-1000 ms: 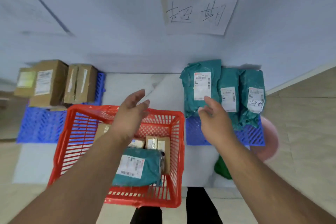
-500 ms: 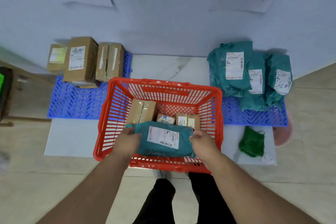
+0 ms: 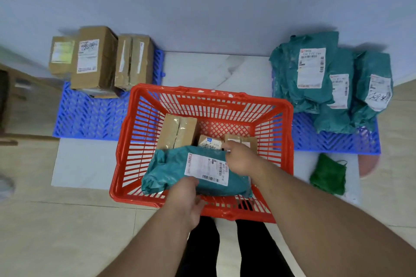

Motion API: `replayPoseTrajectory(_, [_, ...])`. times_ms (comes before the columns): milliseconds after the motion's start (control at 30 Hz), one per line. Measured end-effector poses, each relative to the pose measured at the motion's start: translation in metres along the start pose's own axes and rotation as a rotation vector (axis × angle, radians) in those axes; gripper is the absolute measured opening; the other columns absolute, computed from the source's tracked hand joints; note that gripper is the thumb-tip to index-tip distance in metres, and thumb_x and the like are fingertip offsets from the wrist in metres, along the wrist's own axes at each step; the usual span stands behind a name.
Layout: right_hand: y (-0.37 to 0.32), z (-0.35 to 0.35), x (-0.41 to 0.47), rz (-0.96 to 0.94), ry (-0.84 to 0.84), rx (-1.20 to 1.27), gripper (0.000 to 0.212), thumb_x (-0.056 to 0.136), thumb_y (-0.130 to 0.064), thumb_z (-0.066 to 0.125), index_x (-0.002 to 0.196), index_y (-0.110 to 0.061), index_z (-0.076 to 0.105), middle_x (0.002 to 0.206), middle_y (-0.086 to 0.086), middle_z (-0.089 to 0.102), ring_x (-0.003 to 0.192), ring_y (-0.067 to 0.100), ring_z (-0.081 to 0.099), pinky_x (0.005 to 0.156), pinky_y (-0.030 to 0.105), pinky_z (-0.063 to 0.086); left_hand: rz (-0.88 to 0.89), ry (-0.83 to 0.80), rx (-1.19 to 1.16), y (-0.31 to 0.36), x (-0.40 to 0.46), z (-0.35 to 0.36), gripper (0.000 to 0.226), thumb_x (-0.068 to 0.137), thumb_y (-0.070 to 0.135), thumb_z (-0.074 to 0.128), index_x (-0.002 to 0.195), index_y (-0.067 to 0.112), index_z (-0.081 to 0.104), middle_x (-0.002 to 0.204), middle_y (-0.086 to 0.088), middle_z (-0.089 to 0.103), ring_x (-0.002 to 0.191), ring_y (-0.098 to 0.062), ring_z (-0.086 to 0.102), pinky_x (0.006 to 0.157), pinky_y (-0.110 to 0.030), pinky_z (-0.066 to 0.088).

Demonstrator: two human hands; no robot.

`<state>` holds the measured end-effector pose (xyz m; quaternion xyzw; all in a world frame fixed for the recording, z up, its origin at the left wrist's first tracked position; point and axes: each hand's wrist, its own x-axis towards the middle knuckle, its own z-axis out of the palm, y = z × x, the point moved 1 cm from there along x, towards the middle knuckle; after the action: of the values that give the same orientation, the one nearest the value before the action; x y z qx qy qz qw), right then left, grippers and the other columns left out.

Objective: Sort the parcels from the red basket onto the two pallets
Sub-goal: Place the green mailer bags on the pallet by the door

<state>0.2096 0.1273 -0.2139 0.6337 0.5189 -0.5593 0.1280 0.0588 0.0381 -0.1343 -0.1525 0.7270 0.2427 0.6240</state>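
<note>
The red basket (image 3: 135,137) stands on the floor in front of me. Over its near side is a teal bag parcel (image 3: 166,171) with a white label. My left hand (image 3: 186,200) grips its near edge and my right hand (image 3: 240,159) grips its far right edge. Behind the bag in the basket lie several brown boxes (image 3: 177,130). The left blue pallet (image 3: 90,117) carries three cardboard boxes (image 3: 94,60). On the right blue pallet (image 3: 333,141) lie three teal bags (image 3: 308,74).
A wall runs behind both pallets. A green mesh bag (image 3: 328,175) lies on the floor right of the basket, next to a pink round object (image 3: 369,164). A dark piece of furniture (image 3: 6,105) stands at the far left. My legs are below the basket.
Both hands went from the right pallet to the basket and took the teal bag. Since half a second ago the left hand shifted to its near edge and the right to its far edge.
</note>
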Motion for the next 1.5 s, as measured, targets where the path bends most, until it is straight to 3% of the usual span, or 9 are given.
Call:
replayPoseTrajectory(100, [-0.009, 0.005, 0.017, -0.019, -0.094, -0.189, 0.041, 0.106, -0.020, 0.040, 0.144, -0.017, 0.057, 0.132, 0.009, 0.066, 0.114, 0.026, 0.064, 0.092, 0.039, 0.057, -0.038, -0.002, -0.054, -0.001, 0.007, 0.006, 0.031, 0.101, 0.001, 0.046, 0.125, 0.020, 0.052, 0.107, -0.011, 0.061, 0.096, -0.024, 0.058, 0.092, -0.039, 0.043])
replayPoseTrajectory(267, [-0.010, 0.003, 0.024, -0.006, -0.099, -0.113, 0.039, 0.108, -0.020, 0.038, 0.137, -0.017, 0.063, 0.131, 0.005, 0.065, 0.114, 0.025, 0.062, 0.097, 0.041, 0.055, -0.034, -0.011, -0.089, 0.002, 0.006, 0.003, 0.041, 0.103, 0.003, 0.046, 0.143, 0.011, 0.050, 0.140, -0.020, 0.057, 0.132, -0.035, 0.053, 0.111, -0.046, 0.045])
replayPoseTrajectory(400, [-0.009, 0.000, -0.001, 0.109, 0.238, 0.366, 0.043, 0.102, -0.007, 0.040, 0.083, -0.033, 0.068, 0.093, 0.000, 0.063, 0.086, 0.020, 0.059, 0.065, 0.030, 0.045, 0.128, 0.083, 0.099, 0.001, -0.011, -0.011, 0.013, 0.099, 0.010, 0.058, 0.111, 0.009, 0.062, 0.109, -0.013, 0.068, 0.105, -0.026, 0.067, 0.096, -0.043, 0.056])
replayPoseTrajectory(600, [0.007, 0.035, -0.078, 0.523, 0.314, 1.265, 0.038, 0.102, -0.004, 0.052, 0.139, 0.001, 0.058, 0.141, 0.029, 0.061, 0.129, 0.047, 0.062, 0.108, 0.054, 0.052, 0.816, -0.008, 0.940, 0.070, 0.021, 0.005, 0.021, 0.106, 0.027, 0.055, 0.127, 0.029, 0.059, 0.124, 0.008, 0.062, 0.112, -0.013, 0.059, 0.063, -0.013, 0.055])
replayPoseTrajectory(667, [0.004, 0.051, -0.095, 0.646, 0.230, 1.460, 0.038, 0.102, -0.003, 0.055, 0.139, -0.009, 0.057, 0.133, 0.023, 0.063, 0.127, 0.038, 0.063, 0.110, 0.050, 0.053, 0.924, -0.080, 1.368, 0.088, 0.052, 0.024, 0.030, 0.106, 0.027, 0.051, 0.134, 0.022, 0.061, 0.134, 0.000, 0.059, 0.113, -0.018, 0.058, 0.079, -0.026, 0.057])
replayPoseTrajectory(900, [-0.020, 0.076, -0.070, 0.668, 0.052, 1.897, 0.030, 0.105, -0.033, 0.061, 0.125, -0.014, 0.072, 0.121, 0.021, 0.076, 0.112, 0.038, 0.072, 0.103, 0.050, 0.058, 0.717, -0.131, 2.218, 0.085, 0.109, 0.062, 0.054, 0.106, 0.053, 0.028, 0.138, 0.022, 0.057, 0.138, -0.009, 0.064, 0.120, -0.031, 0.060, 0.101, -0.045, 0.048])
replayPoseTrajectory(1233, [-0.036, 0.087, -0.077, 0.581, 0.145, 1.927, 0.051, 0.104, -0.057, 0.053, 0.124, -0.016, 0.073, 0.102, 0.021, 0.082, 0.106, 0.040, 0.076, 0.091, 0.050, 0.063, 0.678, -0.251, 1.903, 0.098, 0.062, 0.052, 0.048, 0.111, 0.045, 0.031, 0.147, 0.023, 0.053, 0.145, -0.010, 0.060, 0.127, -0.028, 0.057, 0.101, -0.036, 0.045])
replayPoseTrajectory(1400, [-0.062, 0.053, -0.115, 0.400, 0.208, 1.801, 0.050, 0.106, -0.062, 0.045, 0.121, -0.024, 0.074, 0.101, 0.011, 0.085, 0.104, 0.032, 0.077, 0.080, 0.041, 0.063, 0.811, -0.257, 1.493, 0.123, 0.009, 0.031, 0.031, 0.108, 0.037, 0.043, 0.128, 0.030, 0.067, 0.120, 0.003, 0.071, 0.094, -0.007, 0.063, 0.077, -0.027, 0.048])
replayPoseTrajectory(1500, [-0.078, 0.017, -0.145, 0.289, 0.285, 1.740, 0.039, 0.107, -0.056, 0.048, 0.116, -0.027, 0.073, 0.104, 0.003, 0.085, 0.097, 0.024, 0.079, 0.068, 0.034, 0.061, 0.875, -0.275, 1.258, 0.132, -0.036, 0.031, 0.028, 0.101, 0.037, 0.049, 0.121, 0.033, 0.068, 0.113, 0.009, 0.074, 0.103, -0.016, 0.071, 0.092, -0.036, 0.056])
